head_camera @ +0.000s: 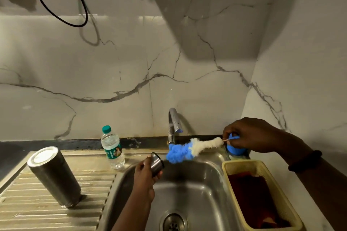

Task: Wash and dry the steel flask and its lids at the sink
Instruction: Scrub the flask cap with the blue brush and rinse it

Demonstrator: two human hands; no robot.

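a plastic water bottle (112, 148) stands at the back edge of the sink's (206, 189) draining board, and a yellow basket (262, 167) with a dark red cloth (251, 193) sits at the sink's right edge. a blue thing behind your right hand (249, 135) is mostly hidden. the steel flask (54, 176) stands upside down on the draining board, leaning a little left. your left hand (144, 176) grips a steel lid (156, 163) over the bowl, its open end pointing up toward the tap (173, 124). your right hand pinches the bottle brush (195, 148) by its handle, lying sideways, blue tip near the lid.

We see open room low in the sink (197, 193) above the drain (173, 222). The yellow basket (266, 172) blocks its right side. The tap (173, 124) and brush (189, 150) crowd the back.
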